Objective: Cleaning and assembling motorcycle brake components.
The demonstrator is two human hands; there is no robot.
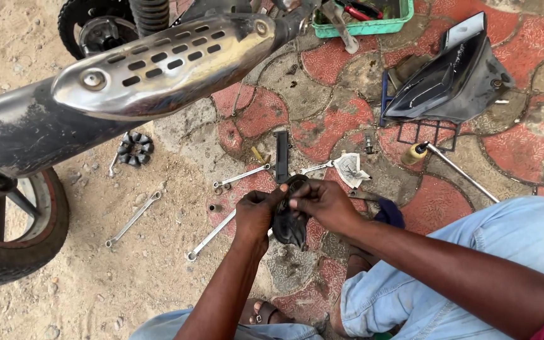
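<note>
Both hands meet over the paved ground, close in front of the person's knees. The left hand (256,211) and the right hand (322,201) each have their grip closed on a dark, greasy rubber part (289,223), fingers pinching its upper edge. Wrenches (212,234) lie on the ground just beyond and to the left, below the motorcycle's chrome exhaust (165,66).

paving (328,119) red and grey in curvy interlocking shapes | exhaust shield (165,66) over its left edge, shiny chrome with dark slots | tray (363,26) at its top, teal-green | panel (448,82) on its right side, glossy black | screwdriver handle (415,153) just below the panel, yellow | jeans (473,252) at its lower right, pale washed blue | part (289,217) in both hands, greasy black
</note>
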